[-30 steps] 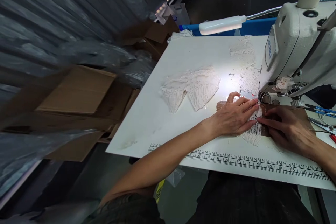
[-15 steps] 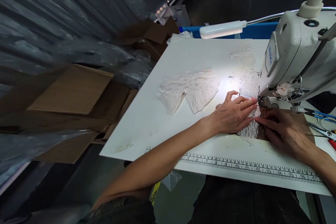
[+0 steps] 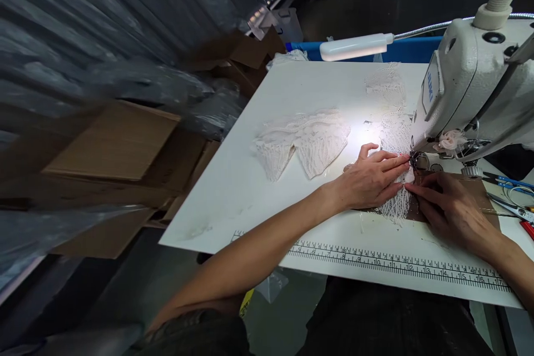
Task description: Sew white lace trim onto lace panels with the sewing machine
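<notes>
Lace [image 3: 395, 208] lies partly under left hand [image 3: 369, 179]

One camera, worn on the head, looks forward and down from above, at the near edge of the table [image 3: 233, 200]. It is quite close, yet the far edge also is visible.

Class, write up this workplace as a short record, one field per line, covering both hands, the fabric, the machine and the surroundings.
Left hand: left hand flat on a white lace strip, fingertips near the needle area
Right hand: right hand, a fingertip at the strip's edge
Machine: white sewing machine, at right
Other fabric: separate lace piece, left of the strip
Table: white tabletop, ruler markings along the near edge
Light: white lamp above the far edge
Floor side: cardboard boxes, at left
</notes>
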`<state>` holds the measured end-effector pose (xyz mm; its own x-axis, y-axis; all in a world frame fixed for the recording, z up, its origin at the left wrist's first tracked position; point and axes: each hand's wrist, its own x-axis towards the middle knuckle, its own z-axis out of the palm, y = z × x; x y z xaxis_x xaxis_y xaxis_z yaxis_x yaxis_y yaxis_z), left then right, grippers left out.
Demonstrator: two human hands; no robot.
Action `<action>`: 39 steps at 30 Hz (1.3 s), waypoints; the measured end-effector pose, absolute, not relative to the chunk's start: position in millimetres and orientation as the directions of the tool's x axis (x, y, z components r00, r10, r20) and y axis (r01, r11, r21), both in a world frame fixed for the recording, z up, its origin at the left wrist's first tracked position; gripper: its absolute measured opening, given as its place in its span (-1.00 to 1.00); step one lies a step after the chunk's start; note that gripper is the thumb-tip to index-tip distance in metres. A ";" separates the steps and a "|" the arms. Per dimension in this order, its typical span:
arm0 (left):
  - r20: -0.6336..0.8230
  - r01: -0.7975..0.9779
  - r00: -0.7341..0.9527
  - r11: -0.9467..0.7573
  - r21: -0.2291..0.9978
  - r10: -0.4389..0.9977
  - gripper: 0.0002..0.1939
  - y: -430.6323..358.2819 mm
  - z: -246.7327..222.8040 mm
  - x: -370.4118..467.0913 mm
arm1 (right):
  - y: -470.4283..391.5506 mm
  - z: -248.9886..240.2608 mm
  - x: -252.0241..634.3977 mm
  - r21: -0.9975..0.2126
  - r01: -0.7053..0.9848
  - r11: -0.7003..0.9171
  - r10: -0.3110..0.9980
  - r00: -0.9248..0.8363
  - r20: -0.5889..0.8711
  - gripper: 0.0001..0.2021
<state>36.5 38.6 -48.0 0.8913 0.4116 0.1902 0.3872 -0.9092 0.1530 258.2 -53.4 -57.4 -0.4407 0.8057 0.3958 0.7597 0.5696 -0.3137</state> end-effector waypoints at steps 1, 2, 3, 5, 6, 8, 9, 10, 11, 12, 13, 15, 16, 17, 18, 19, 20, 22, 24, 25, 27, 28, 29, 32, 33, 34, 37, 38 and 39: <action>0.192 0.384 0.891 -0.909 0.160 0.411 -0.58 38.7 -48.0 36.5 | -53.6 -57.6 258.3 -0.321 0.756 0.570 0.806 -0.439 0.398 -0.68; 0.193 0.382 0.891 -0.909 0.167 0.410 -0.58 38.9 -47.9 36.5 | -53.8 -57.8 258.4 -0.325 0.753 0.572 0.805 -0.437 0.402 -0.68; 0.194 0.380 0.891 -0.909 0.173 0.410 -0.57 39.1 -47.8 36.5 | -54.1 -58.1 258.5 -0.327 0.753 0.571 0.805 -0.434 0.405 -0.69; 0.194 0.382 0.889 -0.906 0.183 0.414 -0.57 39.4 -47.8 36.7 | -54.6 -58.6 258.6 -0.330 0.758 0.562 0.812 -0.428 0.397 -0.69; 0.194 0.384 0.888 -0.904 0.187 0.417 -0.57 39.3 -47.8 36.9 | -54.9 -58.9 258.6 -0.332 0.762 0.556 0.816 -0.423 0.394 -0.69; 0.197 0.389 0.883 -0.900 0.195 0.425 -0.58 38.6 -47.8 37.4 | -55.5 -59.1 258.4 -0.338 0.768 0.544 0.823 -0.410 0.392 -0.68; 0.200 0.392 0.881 -0.899 0.197 0.428 -0.58 38.1 -47.9 37.7 | -55.8 -59.0 258.3 -0.341 0.769 0.541 0.825 -0.407 0.391 -0.68; 0.203 0.394 0.879 -0.897 0.199 0.432 -0.57 37.4 -47.9 38.0 | -55.9 -58.7 258.1 -0.343 0.769 0.540 0.826 -0.407 0.390 -0.68; 0.206 0.398 0.876 -0.895 0.201 0.436 -0.57 36.7 -47.9 38.3 | -56.1 -58.4 257.8 -0.343 0.768 0.541 0.826 -0.409 0.388 -0.68; 0.210 0.403 0.872 -0.893 0.202 0.441 -0.57 36.0 -47.9 38.7 | -56.2 -58.0 257.6 -0.340 0.768 0.543 0.824 -0.410 0.390 -0.68; 0.213 0.408 0.869 -0.890 0.204 0.447 -0.58 35.3 -47.8 39.0 | -56.2 -57.6 257.4 -0.335 0.770 0.544 0.822 -0.410 0.395 -0.68; 0.214 0.417 0.863 -0.885 0.208 0.457 -0.59 34.5 -47.4 39.4 | -56.3 -56.8 257.2 -0.323 0.773 0.546 0.817 -0.408 0.407 -0.69; 0.213 0.419 0.862 -0.883 0.211 0.460 -0.60 34.3 -47.2 39.5 | -56.3 -56.5 257.1 -0.321 0.774 0.546 0.817 -0.408 0.407 -0.68; 0.210 0.419 0.862 -0.883 0.213 0.460 -0.60 34.3 -46.9 39.5 | -56.3 -56.3 257.0 -0.322 0.775 0.544 0.819 -0.407 0.406 -0.68; 0.208 0.418 0.863 -0.882 0.216 0.460 -0.61 34.5 -46.6 39.4 | -56.2 -56.2 257.0 -0.327 0.774 0.542 0.822 -0.405 0.401 -0.68; 0.205 0.415 0.865 -0.883 0.221 0.458 -0.61 34.7 -46.2 39.1 | -56.2 -56.2 257.0 -0.334 0.774 0.539 0.825 -0.403 0.397 -0.68; 0.202 0.411 0.867 -0.883 0.226 0.455 -0.61 35.0 -45.7 38.8 | -56.1 -56.4 257.1 -0.341 0.772 0.536 0.827 -0.399 0.396 -0.68; 0.200 0.402 0.872 -0.886 0.233 0.448 -0.61 35.5 -44.6 37.9 | -55.9 -57.3 257.4 -0.350 0.768 0.537 0.827 -0.396 0.400 -0.68; 0.200 0.396 0.876 -0.891 0.221 0.439 -0.61 35.5 -43.7 37.0 | -55.6 -58.4 258.1 -0.354 0.758 0.548 0.819 -0.400 0.410 -0.67; 0.202 0.395 0.878 -0.896 0.204 0.433 -0.61 35.2 -43.6 36.8 | -55.3 -58.9 258.6 -0.357 0.750 0.556 0.814 -0.405 0.417 -0.67; 0.215 0.400 0.880 -0.905 0.143 0.423 -0.60 34.0 -44.0 37.5 | -54.9 -59.4 259.7 -0.366 0.732 0.574 0.802 -0.414 0.430 -0.67; 0.227 0.406 0.879 -0.908 0.103 0.419 -0.60 33.1 -44.6 38.5 | -54.7 -59.4 260.3 -0.370 0.725 0.580 0.798 -0.417 0.434 -0.67; 0.242 0.412 0.878 -0.909 0.059 0.414 -0.60 32.1 -45.5 40.0 | -54.6 -59.4 260.8 -0.373 0.720 0.585 0.796 -0.419 0.437 -0.66; 0.275 0.405 0.883 -0.913 -0.043 0.379 -0.63 30.0 -48.5 45.4 | -54.6 -58.7 261.6 -0.377 0.715 0.589 0.792 -0.421 0.441 -0.65; 0.280 0.394 0.889 -0.917 -0.060 0.363 -0.64 29.7 -49.2 46.9 | -54.7 -58.5 261.6 -0.379 0.717 0.586 0.795 -0.418 0.439 -0.65; 0.283 0.381 0.894 -0.922 -0.068 0.349 -0.63 29.6 -49.7 47.9 | -55.0 -58.3 261.5 -0.381 0.718 0.582 0.798 -0.415 0.437 -0.64; 0.290 0.364 0.897 -0.930 -0.059 0.333 -0.63 29.9 -49.2 47.6 | -55.9 -57.9 261.2 -0.393 0.726 0.564 0.813 -0.407 0.416 -0.65; 0.288 0.364 0.897 -0.930 -0.050 0.335 -0.64 29.9 -48.5 46.7 | -56.2 -58.0 261.2 -0.396 0.728 0.559 0.818 -0.407 0.406 -0.65; 0.282 0.367 0.896 -0.929 -0.041 0.342 -0.65 29.8 -47.6 45.6 | -56.4 -58.3 261.2 -0.399 0.731 0.553 0.823 -0.406 0.397 -0.65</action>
<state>45.6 29.8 -47.6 0.8964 0.3415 0.2824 0.3670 -0.9293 -0.0412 261.2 -56.4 -58.3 -0.4060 0.8229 0.3974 0.7313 0.5534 -0.3988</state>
